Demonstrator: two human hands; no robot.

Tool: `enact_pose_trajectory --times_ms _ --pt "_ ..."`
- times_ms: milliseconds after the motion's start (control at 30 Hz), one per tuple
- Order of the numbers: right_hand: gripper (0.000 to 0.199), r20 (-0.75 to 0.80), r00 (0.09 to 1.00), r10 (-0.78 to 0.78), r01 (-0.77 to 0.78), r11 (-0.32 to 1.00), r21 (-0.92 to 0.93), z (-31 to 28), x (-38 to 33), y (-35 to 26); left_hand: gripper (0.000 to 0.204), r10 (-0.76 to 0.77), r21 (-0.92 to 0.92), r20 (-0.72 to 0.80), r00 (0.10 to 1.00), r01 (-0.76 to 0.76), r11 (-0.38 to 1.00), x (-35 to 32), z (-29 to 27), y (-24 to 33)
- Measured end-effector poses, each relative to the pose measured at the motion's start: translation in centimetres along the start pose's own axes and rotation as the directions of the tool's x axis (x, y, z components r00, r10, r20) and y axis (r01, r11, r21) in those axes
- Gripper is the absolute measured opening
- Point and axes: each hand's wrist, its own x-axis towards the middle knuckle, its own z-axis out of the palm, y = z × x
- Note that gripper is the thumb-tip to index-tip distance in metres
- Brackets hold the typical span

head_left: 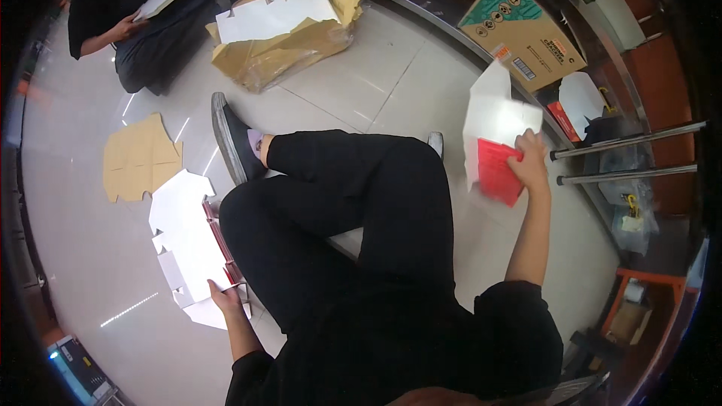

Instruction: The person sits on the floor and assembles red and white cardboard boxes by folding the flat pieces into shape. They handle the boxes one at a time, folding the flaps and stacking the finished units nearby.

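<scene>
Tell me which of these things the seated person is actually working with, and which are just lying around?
In hand:
- flat white-and-red folding carton, held up by the right hand
- stack of flat white carton blanks on the floor, under the left hand

Lying about:
- brown cardboard sheet
- printed brown cardboard box
- crumpled brown wrapping paper

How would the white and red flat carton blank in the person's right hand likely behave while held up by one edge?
The carton blank looks like thin card, so probably light; the right hand holds it up alone by a lower edge. Its panels stand up without drooping, suggesting fair stiffness. Visible folds mean it may hinge or flap at the creases.
</scene>
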Motion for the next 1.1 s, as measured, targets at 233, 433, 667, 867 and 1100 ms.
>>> enact_pose_trajectory --times_ms 233,433,667,867,1100 --pt "0.016 -0.095 0.848 -0.522 0.528 0.848 0.049 -2.3 9.9 -6.9 0.043 0.017 0.060 -0.012 1.000 -0.016 0.998 -1.2 1.1 -0.2" --pt "0.014 0.314 0.450 -0.836 0.856 0.504 0.115 2.9 15.9 -16.0 0.039 -0.062 0.080 -0.106 0.992 0.071 0.994 -1.8 1.3 0.6" --pt "0.027 0.117 0.482 -0.868 0.864 0.493 0.103 9.6 15.2 -19.8 0.048 0.283 0.815 -0.129 0.951 -0.061 0.576 0.6 -7.4 -1.0" --pt "0.022 0.021 0.651 -0.758 0.715 0.623 0.317 8.6 9.1 -20.8 0.078 0.705 0.925 -0.327 0.629 0.060 0.376 -1.4 0.2 3.0" --pt "0.018 0.121 0.814 -0.568 0.476 0.772 0.422 7.5 5.9 -19.7 0.038 0.384 0.923 0.317 0.867 -0.376 0.087 -5.2 6.6 5.9"
